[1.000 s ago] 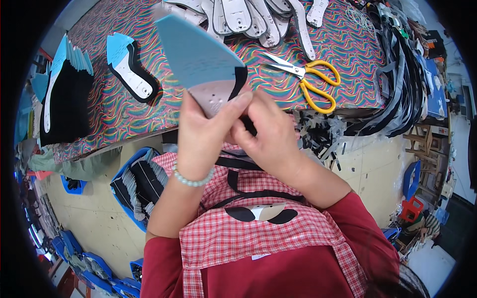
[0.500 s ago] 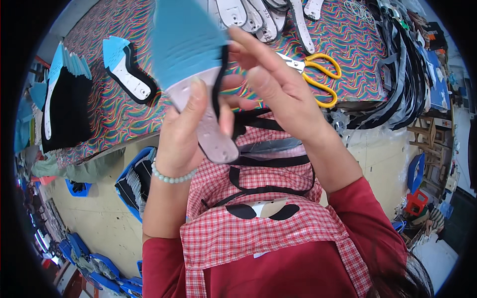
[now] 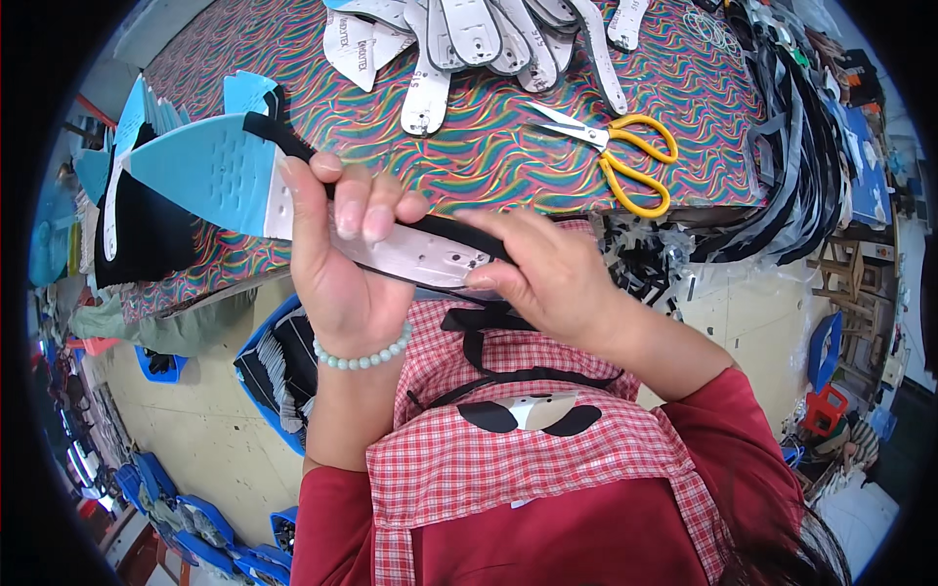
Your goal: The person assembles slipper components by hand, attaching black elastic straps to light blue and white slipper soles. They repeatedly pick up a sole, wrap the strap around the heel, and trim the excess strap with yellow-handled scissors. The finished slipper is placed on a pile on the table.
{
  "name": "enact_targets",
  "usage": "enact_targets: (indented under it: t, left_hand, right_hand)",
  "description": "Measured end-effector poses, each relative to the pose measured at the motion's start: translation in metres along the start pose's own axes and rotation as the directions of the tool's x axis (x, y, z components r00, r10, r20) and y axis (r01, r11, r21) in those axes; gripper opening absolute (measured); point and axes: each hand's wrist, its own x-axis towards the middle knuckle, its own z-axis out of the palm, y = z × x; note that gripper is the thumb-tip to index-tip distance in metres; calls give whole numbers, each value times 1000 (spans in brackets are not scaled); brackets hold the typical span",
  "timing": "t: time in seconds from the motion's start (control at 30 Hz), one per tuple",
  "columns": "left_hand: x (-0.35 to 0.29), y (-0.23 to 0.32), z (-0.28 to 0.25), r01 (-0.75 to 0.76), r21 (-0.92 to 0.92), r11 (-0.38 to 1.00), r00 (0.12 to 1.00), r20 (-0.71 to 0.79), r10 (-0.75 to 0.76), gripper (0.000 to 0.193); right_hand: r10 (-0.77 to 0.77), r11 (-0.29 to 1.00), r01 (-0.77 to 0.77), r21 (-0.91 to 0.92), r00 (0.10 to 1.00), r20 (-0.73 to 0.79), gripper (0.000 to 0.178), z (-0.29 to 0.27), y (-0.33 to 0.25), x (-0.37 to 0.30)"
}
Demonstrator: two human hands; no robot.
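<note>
Held level above the table's near edge is an insole [image 3: 220,176], blue at its toe end and pale pink-white toward the heel, with a black edge. My left hand [image 3: 347,254], with a beaded bracelet at its wrist, is closed around the insole's middle. At the heel end, my right hand [image 3: 547,273] pinches it between thumb and fingers. Behind the toe end, another blue-tipped insole [image 3: 250,93] is partly hidden. Yellow-handled scissors [image 3: 598,137] lie with blades apart to the right of the hands. Several white insoles [image 3: 427,98] are heaped at the far middle.
A patterned cloth [image 3: 498,166] covers the table. At its left stands a stack of black insoles [image 3: 147,220] with blue tips. Black strips [image 3: 787,146] hang over the right edge. Below are a blue bin [image 3: 278,391] and a red stool [image 3: 826,408].
The insole has turned from upright to nearly level, its blue toe now pointing left. My right hand, loose with fingers apart before, now grips the heel end.
</note>
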Motion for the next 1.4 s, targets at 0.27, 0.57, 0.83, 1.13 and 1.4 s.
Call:
enact_targets:
  t: [0.27,0.57,0.83,1.13,1.4]
  left_hand:
    - [-30,0,-19,340,866,366,939,-288,-189,17]
    - [1,40,39,-535,778,-330,810,363,-460,27]
    - [-28,21,31,164,887,432,969,-64,-238,29]
    - [-16,-15,14,-35,821,570,976,-95,198,36]
    - [-18,-11,10,-7,675,738,974,-164,160,43]
  right_hand:
    - [131,974,-118,192,990,-57,27,-10,10,12]
    - [-250,967,253,25,932,264,28,-56,-18,40]
    - [176,807,-10,591,958,-224,17,-28,-13,29]
    - [101,869,68,489,945,-312,15,17,-16,33]
    - [33,939,67,337,959,-282,16,15,-5,7]
